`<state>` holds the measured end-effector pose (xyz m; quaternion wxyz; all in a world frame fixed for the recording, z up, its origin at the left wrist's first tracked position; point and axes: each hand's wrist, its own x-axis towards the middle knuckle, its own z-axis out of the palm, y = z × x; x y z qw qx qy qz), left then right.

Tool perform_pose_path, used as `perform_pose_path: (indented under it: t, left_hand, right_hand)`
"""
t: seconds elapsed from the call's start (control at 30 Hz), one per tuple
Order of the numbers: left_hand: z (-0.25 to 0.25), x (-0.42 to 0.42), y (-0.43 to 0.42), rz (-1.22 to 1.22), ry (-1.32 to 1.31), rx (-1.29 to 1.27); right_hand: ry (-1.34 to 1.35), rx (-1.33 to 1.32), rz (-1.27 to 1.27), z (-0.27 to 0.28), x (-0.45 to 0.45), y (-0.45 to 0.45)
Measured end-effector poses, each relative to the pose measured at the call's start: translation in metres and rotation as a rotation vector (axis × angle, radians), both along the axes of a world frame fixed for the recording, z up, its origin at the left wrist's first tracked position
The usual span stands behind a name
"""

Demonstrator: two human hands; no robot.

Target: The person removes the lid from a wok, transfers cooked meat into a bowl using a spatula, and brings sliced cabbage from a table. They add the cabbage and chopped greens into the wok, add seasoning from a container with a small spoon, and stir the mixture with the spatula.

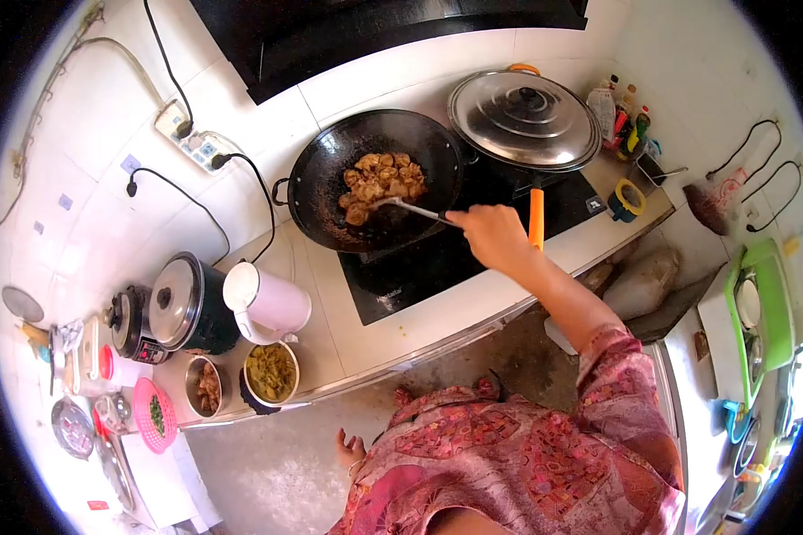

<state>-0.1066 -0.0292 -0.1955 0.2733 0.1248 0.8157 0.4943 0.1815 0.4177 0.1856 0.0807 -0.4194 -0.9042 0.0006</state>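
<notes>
My right hand (492, 234) is closed round the handle of a metal spatula (410, 208), which reaches left into a black wok (317, 183). The spatula's blade touches browned chunks of food (385, 178) in the wok; part of the blade is hidden among them. The wok sits on the left side of a black glass stove (375, 290). My left hand (351, 448) hangs low by my body, away from the counter, with its fingers apart and nothing in them.
A lidded pan (526, 116) with an orange handle stands right of the wok, with bottles (629, 116) beyond. Left are a pink kettle (277, 303), a dark pot (210, 308), a bowl of greens (271, 373), a meat bowl (207, 389) and a pink basket (156, 435).
</notes>
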Motion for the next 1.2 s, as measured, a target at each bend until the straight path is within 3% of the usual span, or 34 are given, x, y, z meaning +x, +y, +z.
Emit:
perform_pose_path:
  t: [0.07,0.13,0.17,0.23,0.37,0.43,0.47,0.5,0.57,0.63,0.67,0.7,0.73,0.8,0.87,1.0,1.1,1.2]
  left_hand:
    - [-0.012,0.001,-0.002,-0.047,0.068,0.104]
    - [0.009,0.01,0.005,-0.008,0.038,0.072]
    - [0.023,0.017,0.006,0.021,-0.002,0.028]
    - [0.0,0.01,-0.002,-0.028,-0.024,0.023]
    - [-0.105,-0.019,-0.037,-0.201,0.004,0.095]
    - [-0.067,-0.017,-0.017,-0.141,-0.223,-0.084]
    - [-0.019,-0.008,0.006,-0.111,-0.332,-0.177]
    - [-0.036,-0.011,-0.001,-0.115,-0.333,-0.176]
    - [-0.089,-0.017,-0.027,-0.305,-0.255,0.16]
    - [-0.111,-0.021,-0.023,-0.34,-0.2,0.157]
    - [-0.115,-0.023,-0.014,-0.366,-0.148,0.162]
    - [-0.114,-0.021,0.0,-0.379,-0.145,0.137]
    - [-0.108,-0.02,0.019,-0.402,-0.158,0.104]
    - [-0.088,-0.014,0.06,-0.474,-0.202,0.009]
    - [-0.07,-0.005,0.099,-0.574,-0.223,-0.067]
    - [-0.049,0.027,0.168,-0.772,-0.239,-0.154]
    - [-0.043,0.058,0.205,-0.929,-0.246,-0.199]
    - [-0.044,0.09,0.241,-1.086,-0.257,-0.242]
  right_hand:
    - [0.298,0.016,0.054,-0.024,0.007,0.029]
    - [0.366,0.036,0.048,-0.016,0.009,0.031]
    - [0.347,0.04,0.024,-0.005,0.01,0.027]
    - [0.219,0.056,-0.06,0.002,0.004,0.026]
    - [0.054,0.07,0.046,-0.025,0.0,0.044]
    - [0.041,0.087,0.024,-0.002,0.011,0.027]
    - [0.02,0.102,0.009,0.009,0.017,0.018]
    - [0.035,0.118,0.004,0.011,0.022,0.012]
    - [-0.033,0.104,-0.043,0.006,0.019,0.009]
    - [-0.108,0.133,-0.113,-0.018,0.009,0.015]
    - [0.319,0.306,-0.038,-0.07,0.014,0.032]
    - [0.269,-0.087,-0.173,-0.06,0.003,0.028]
    - [-0.139,0.117,-0.095,-0.034,-0.001,0.014]
    - [0.053,-0.124,-0.134,-0.035,-0.001,0.01]
    - [0.341,-0.141,-0.134,-0.025,0.01,-0.008]
    - [0.89,0.261,0.04,-0.035,0.053,-0.046]
    - [0.929,-0.036,0.11,-0.046,0.109,-0.114]
    - [0.827,-0.322,-0.083,-0.14,0.157,-0.181]
